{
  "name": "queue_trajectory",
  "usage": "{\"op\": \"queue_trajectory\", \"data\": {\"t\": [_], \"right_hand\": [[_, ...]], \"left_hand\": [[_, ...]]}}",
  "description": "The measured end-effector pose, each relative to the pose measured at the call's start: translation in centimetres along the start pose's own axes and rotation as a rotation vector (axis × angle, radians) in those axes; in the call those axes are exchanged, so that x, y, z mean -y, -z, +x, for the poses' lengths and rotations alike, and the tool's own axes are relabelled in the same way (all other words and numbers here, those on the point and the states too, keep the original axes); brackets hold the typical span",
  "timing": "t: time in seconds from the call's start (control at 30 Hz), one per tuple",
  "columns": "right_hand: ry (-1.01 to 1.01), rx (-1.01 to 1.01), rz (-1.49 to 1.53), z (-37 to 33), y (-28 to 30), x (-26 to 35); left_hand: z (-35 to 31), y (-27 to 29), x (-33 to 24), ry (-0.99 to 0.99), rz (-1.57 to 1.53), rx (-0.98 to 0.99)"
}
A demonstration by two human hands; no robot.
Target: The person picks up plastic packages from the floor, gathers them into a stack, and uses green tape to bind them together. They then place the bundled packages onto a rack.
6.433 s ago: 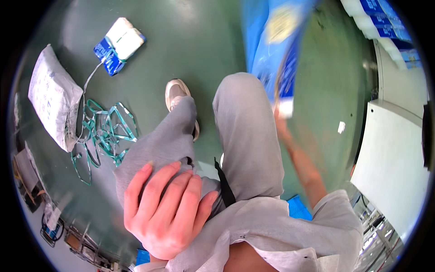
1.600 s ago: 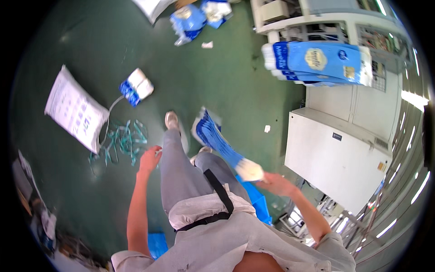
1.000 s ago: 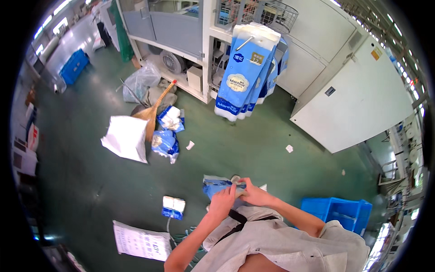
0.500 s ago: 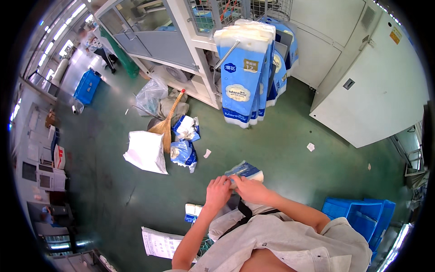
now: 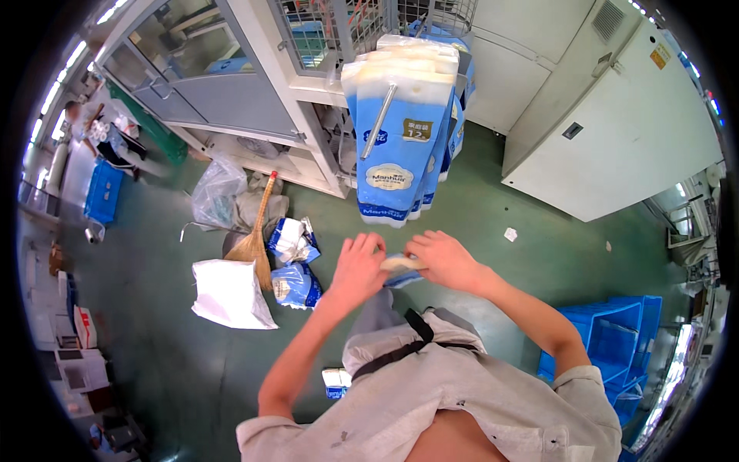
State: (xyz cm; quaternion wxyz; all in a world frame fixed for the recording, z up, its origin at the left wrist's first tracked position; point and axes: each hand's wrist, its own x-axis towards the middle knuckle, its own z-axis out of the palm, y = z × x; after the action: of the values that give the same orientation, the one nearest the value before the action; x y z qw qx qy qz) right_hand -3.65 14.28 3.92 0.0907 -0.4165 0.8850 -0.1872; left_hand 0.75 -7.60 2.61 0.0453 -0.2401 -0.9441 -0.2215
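Note:
Between my two hands stretches a small piece of blue and white plastic packaging film point(image 5: 404, 277), seen partly edge-on, with a pale rolled or folded upper edge. My left hand point(image 5: 359, 266) pinches its left end, and my right hand point(image 5: 444, 259) grips the right end. Both are held in front of my waist, over the green floor. Just beyond them a stack of blue and white printed plastic bags point(image 5: 402, 131) hangs from a metal rod point(image 5: 379, 122) on the machine frame.
On the floor to the left lie a white sack point(image 5: 231, 294), a straw broom point(image 5: 250, 248), crumpled blue packages point(image 5: 296, 285) and clear plastic point(image 5: 218, 192). Blue crates point(image 5: 604, 327) stand at right, beneath a white cabinet point(image 5: 608, 131). Another person point(image 5: 108, 135) bends near a blue crate point(image 5: 102, 191) far left.
My hands have moved up and drawn apart, the film now stretched between them. The view has shifted, bringing the hanging bags nearer to my hands. The far person now bends over.

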Motion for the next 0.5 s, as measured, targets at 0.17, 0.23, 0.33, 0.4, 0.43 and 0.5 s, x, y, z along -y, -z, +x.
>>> {"op": "queue_trajectory", "data": {"t": [0.17,0.23,0.33,0.4,0.43,0.5], "right_hand": [[-0.229,-0.126,0.481,5.0,2.0,1.5],[-0.240,-0.152,0.505,6.3,2.5,1.6],[-0.365,-0.068,0.649,8.4,5.1,2.2],[-0.440,-0.022,0.698,9.7,6.8,2.5],[-0.437,-0.065,0.692,10.1,7.2,2.5],[-0.422,-0.150,0.680,10.9,7.7,2.4]], "left_hand": [[3.7,4.2,5.5,-0.110,-0.048,0.047],[5.4,5.5,6.8,-0.155,-0.072,0.051],[7.3,7.6,8.5,-0.208,-0.049,0.094],[8.6,9.7,9.1,-0.267,0.009,0.113],[9.6,10.5,9.4,-0.300,0.037,0.117],[11.1,12.1,10.4,-0.335,0.070,0.123]]}}
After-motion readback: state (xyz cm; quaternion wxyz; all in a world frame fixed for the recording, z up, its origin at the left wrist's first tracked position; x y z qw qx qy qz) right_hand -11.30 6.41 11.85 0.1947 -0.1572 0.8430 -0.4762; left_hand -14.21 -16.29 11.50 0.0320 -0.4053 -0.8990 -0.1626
